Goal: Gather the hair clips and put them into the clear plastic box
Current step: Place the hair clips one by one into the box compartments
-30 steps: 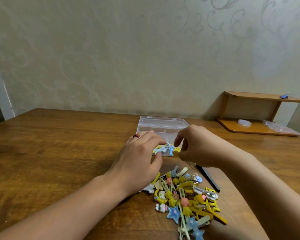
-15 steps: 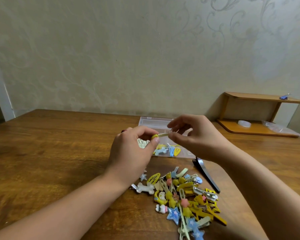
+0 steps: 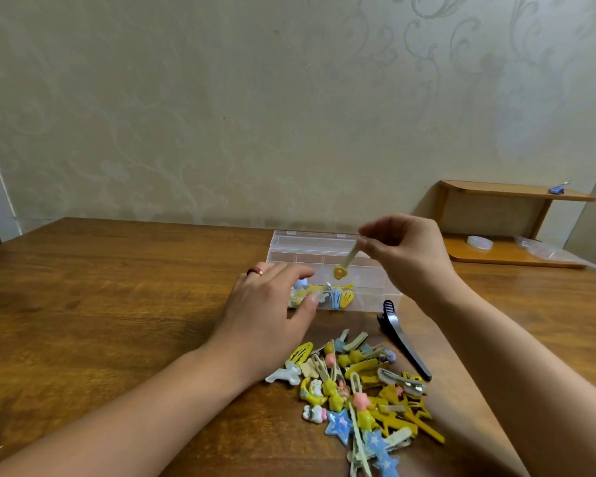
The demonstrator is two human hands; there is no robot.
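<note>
A clear plastic box (image 3: 365, 290) lies open on the wooden table, its lid (image 3: 310, 241) folded back; several clips (image 3: 338, 297) lie in its left compartment. My right hand (image 3: 405, 256) pinches a pale clip with a yellow flower end (image 3: 345, 265), which dangles over the box. My left hand (image 3: 272, 311) rests at the box's left front corner, fingers spread, holding nothing. A pile of yellow, blue and pink hair clips (image 3: 362, 390) lies near the front of the table. A long black clip (image 3: 403, 339) lies right of the pile.
A small wooden shelf (image 3: 510, 228) stands at the back right against the wall, with a blue binder clip (image 3: 558, 189) on top and a tape roll (image 3: 479, 243) below. The patterned wall runs behind the table (image 3: 100, 304).
My right hand has taken the flower clip alone and lifted it over the box. My left hand let go of it and dropped to the box's left front corner.
</note>
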